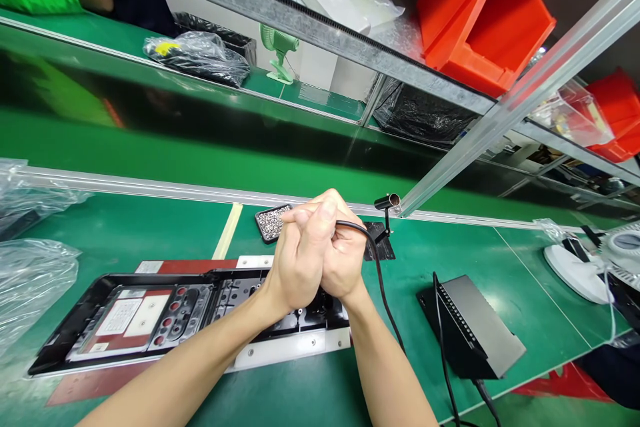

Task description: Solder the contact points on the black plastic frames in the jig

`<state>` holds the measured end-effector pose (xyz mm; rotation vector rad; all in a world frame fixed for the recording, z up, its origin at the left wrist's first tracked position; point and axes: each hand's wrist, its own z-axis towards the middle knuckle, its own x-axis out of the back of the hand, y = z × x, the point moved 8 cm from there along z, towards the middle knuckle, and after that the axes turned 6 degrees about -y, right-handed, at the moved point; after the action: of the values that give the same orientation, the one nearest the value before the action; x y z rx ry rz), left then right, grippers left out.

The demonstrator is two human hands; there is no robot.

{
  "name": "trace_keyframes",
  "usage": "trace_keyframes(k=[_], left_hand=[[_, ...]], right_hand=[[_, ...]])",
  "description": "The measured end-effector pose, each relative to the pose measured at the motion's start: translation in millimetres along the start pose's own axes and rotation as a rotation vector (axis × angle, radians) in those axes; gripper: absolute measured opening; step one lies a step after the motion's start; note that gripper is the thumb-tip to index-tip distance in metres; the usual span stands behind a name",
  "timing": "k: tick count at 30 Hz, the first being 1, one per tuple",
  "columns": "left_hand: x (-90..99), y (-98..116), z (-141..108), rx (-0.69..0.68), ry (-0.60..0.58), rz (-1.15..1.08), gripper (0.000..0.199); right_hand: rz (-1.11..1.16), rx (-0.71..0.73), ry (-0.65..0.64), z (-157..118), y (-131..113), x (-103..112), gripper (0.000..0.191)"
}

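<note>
Along the left edge of the counter (155, 220), two heaps of clear plastic (35, 293). Toward the front edge, one black housing (213, 307) on one red-and-white fixture (300, 347). Near the back edge, one tray (271, 223) of small metal pieces, too many to count. Over the housing's right end, left hand (303, 263), fingers curled, contents hidden, pressed against right hand (345, 257), clenched about one black cable (379, 267). Farther right, one black tube (387, 202) on a stand by the back edge, one black-and-grey box (483, 323) near the front, one white fan (575, 273) at the right end.

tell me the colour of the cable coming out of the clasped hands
The cable is black, seen in the head view, the only one here.
</note>
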<state>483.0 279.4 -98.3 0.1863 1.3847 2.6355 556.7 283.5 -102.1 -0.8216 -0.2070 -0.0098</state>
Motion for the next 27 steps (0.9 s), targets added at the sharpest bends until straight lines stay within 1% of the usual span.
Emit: trace_keyframes(k=[9, 15, 18, 23, 27], left_hand=[[4.7, -8, -4, 0.046, 0.052, 0.012, 0.044], [4.5, -8, -4, 0.032, 0.05, 0.002, 0.043], [3.8, -9, -5, 0.05, 0.035, 0.014, 0.047], [3.1, -11, -5, 0.071, 0.025, 0.012, 0.049], [2.5, -10, -4, 0.042, 0.025, 0.006, 0.047]], right_hand=[[0.007, 0.006, -0.003, 1, -3, 0, 0.021], [0.003, 0.002, -0.001, 1, -3, 0, 0.022], [-0.013, -0.015, -0.002, 1, -1, 0, 0.022], [0.014, 0.01, 0.001, 1, -3, 0, 0.02], [0.035, 0.02, -0.002, 1, -3, -1, 0.018]])
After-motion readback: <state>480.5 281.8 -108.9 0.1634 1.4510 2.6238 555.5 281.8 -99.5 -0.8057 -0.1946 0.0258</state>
